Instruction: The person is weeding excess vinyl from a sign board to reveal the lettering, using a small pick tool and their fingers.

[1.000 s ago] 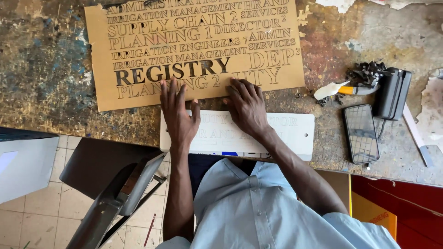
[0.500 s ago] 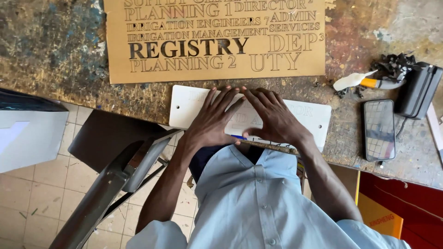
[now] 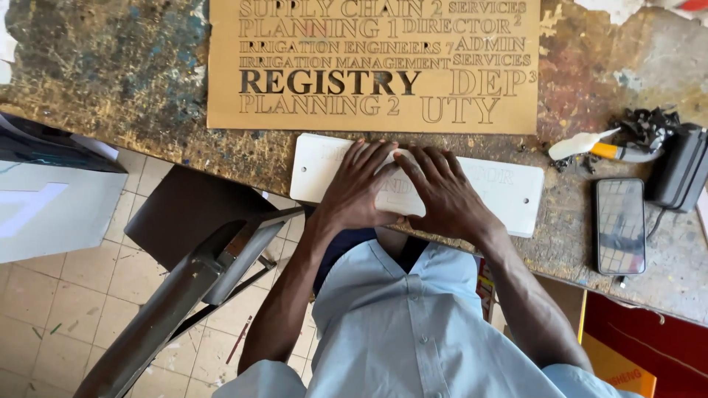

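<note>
Both bare forearms reach forward from the body and angle inward, the left hand (image 3: 358, 188) and right hand (image 3: 442, 195) lying palm-down side by side, fingers (image 3: 369, 156) spread and extended flat, index fingertips nearly touching at the middle.

You wear a pale blue shirt (image 3: 413, 332) with a row of small buttons down a stitched front placket and an open neck, where a darker layer shows underneath. Its sleeves are short, ending above the elbows. Your forearms are bare, and your left hand (image 3: 359, 188) and right hand (image 3: 442, 193) carry no rings, watch or gloves.
</note>
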